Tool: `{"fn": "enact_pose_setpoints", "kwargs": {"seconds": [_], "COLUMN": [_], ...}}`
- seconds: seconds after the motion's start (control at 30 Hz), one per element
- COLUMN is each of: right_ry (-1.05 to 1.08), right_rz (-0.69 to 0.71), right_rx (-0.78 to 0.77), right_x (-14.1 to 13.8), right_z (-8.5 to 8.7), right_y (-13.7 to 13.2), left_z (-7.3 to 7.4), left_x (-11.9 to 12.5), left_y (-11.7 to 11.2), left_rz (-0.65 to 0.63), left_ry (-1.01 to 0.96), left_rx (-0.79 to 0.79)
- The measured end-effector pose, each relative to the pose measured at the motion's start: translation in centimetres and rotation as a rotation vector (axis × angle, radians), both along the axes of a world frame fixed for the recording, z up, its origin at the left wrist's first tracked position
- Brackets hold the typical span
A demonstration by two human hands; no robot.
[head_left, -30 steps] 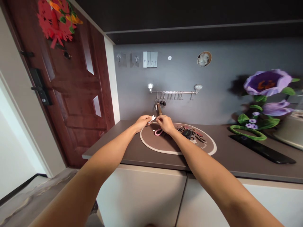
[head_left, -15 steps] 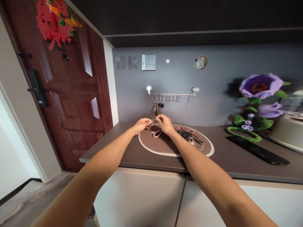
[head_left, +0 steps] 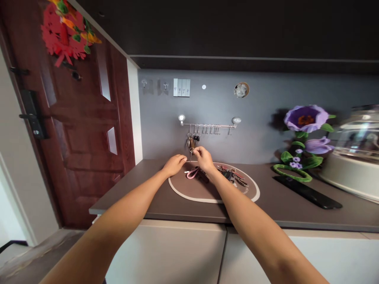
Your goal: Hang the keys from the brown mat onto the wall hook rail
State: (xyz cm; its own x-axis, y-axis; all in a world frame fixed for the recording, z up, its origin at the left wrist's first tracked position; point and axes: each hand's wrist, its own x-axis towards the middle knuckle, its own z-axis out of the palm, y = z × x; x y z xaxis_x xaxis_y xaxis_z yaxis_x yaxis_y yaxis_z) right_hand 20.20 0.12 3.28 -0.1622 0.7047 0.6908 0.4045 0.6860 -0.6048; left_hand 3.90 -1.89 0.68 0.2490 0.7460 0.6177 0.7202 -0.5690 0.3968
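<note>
My right hand [head_left: 203, 158] pinches a small metal key ring [head_left: 192, 150] between thumb and forefinger, above the back of the brown mat. A thin key [head_left: 191, 157] appears to hang from this ring. Just left of it is my left hand [head_left: 175, 163], its fingertips together and slightly apart from the key; nothing shows in them. Behind the ring, a silver hook rail [head_left: 209, 126] on the wall carries several hanging keys [head_left: 189, 141] at its left end. Below my hands, a pink loop strap [head_left: 192, 172] lies on the oval mat [head_left: 195, 198].
More keys and key fobs [head_left: 232, 174] are piled on the mat's right side. Farther right stand purple artificial flowers [head_left: 306, 118], a long black object [head_left: 306, 192] and a white-based appliance with a clear dome [head_left: 346, 173]. A dark shelf [head_left: 237, 31] overhangs the counter [head_left: 127, 193]. The red-brown door [head_left: 94, 157] is at left.
The left fingers have come away from the key ring they were pinching with the right hand. The key now dangles from the right hand. The camera view has tilted up and turned slightly right.
</note>
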Motion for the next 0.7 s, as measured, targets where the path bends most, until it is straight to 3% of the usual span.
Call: {"fn": "enact_pose_setpoints", "kwargs": {"seconds": [0.3, 0.7], "right_ry": [0.252, 0.387], "right_rz": [0.034, -0.049], "right_rx": [-0.094, -0.184], "right_x": [0.4, 1.4], "right_z": [0.5, 4.5], "right_y": [1.9, 4.5], "left_z": [0.5, 0.0], "left_x": [0.3, 0.8], "left_y": [-0.7, -0.2], "left_rz": [0.095, 0.064], "left_ry": [0.096, 0.162], "left_rx": [0.076, 0.098]}}
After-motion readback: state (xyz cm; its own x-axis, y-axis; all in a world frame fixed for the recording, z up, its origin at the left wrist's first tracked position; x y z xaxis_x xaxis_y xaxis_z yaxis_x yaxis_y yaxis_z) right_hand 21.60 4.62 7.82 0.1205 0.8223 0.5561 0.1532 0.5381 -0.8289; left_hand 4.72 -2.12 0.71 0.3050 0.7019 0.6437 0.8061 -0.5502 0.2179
